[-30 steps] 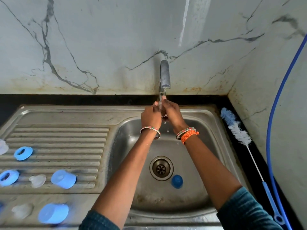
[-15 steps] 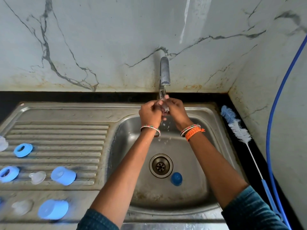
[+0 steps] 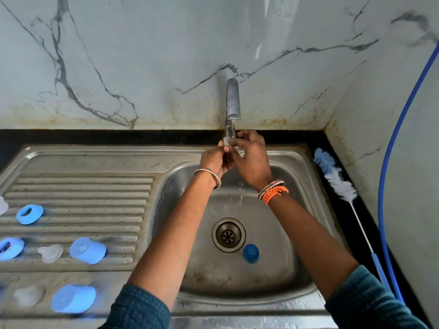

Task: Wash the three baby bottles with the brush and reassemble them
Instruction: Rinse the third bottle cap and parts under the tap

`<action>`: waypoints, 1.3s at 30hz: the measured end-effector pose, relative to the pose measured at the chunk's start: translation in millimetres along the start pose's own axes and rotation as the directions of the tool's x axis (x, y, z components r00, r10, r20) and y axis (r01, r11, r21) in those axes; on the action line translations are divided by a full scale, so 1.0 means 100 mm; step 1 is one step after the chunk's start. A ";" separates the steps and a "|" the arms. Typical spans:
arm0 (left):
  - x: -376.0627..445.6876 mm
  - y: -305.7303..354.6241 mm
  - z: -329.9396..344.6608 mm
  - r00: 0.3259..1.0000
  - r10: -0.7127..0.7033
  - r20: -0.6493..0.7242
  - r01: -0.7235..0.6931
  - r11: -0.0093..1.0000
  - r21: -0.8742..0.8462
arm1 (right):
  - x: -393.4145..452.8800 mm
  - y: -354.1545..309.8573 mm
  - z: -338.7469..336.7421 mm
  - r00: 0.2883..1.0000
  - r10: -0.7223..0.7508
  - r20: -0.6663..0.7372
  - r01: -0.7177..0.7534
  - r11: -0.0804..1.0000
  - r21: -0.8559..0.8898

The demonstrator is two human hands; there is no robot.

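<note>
Both my hands were up under the steel tap spout (image 3: 233, 100), water running. My left hand (image 3: 214, 160) and my right hand (image 3: 250, 157) pinched one small clear soft silicone teat (image 3: 226, 141) between their fingertips, right in the stream; grip of each was narrow, curled on that piece. Most of the teat was hidden by fingers, so its exact shape I could not tell.

The stainless steel sink basin (image 3: 280, 276) lay below, dull and water-stained, with a round perforated drain (image 3: 228, 235) in the middle. A dark blue domed plastic cap (image 3: 250, 253) sat in the basin just beside the drain.

On the ribbed steel drainboard (image 3: 78, 191) to the left: a light blue plastic screw ring (image 3: 30, 214), a second blue ring (image 3: 9, 248) near the edge, a clear teat (image 3: 50, 252), and a translucent blue cup-shaped cover (image 3: 87, 250) on its side. Nearer me, on the flat rim, another blue cover (image 3: 73, 298) and a blurred clear teat (image 3: 28, 296).

The long bottle brush (image 3: 337, 184), blue and white fluffy bristles, thin white wire stem, blue handle, lay on the black counter (image 3: 118, 136) right of the sink, along the marble-look wall (image 3: 142, 55).
</note>
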State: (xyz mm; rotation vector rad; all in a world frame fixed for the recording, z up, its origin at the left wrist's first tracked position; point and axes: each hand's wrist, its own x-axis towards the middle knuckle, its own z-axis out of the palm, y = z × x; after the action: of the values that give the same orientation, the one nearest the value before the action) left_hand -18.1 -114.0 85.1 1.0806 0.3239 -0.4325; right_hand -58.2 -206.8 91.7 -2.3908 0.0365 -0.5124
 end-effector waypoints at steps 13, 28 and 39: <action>0.00 -0.19 -0.22 0.948 0.026 0.316 0.052 0.971 -0.235 | 0.11 0.04 -0.31 0.925 -0.228 0.303 0.353 0.808 -0.471; -0.03 -0.23 -0.30 0.922 0.339 0.185 -0.352 0.935 0.042 | 0.00 -0.19 -0.14 0.762 0.405 0.505 -0.617 0.691 0.377; -0.02 -0.32 -0.18 0.973 0.049 0.224 0.022 0.952 -0.305 | -0.09 -0.21 0.08 0.981 0.174 -0.092 -0.163 0.980 0.111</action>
State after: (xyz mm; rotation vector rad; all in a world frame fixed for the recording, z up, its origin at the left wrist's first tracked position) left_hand -36.3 -110.5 53.6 0.7211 0.1703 -0.4727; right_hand -65.4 -184.1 95.9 -2.2357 0.2501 -0.5412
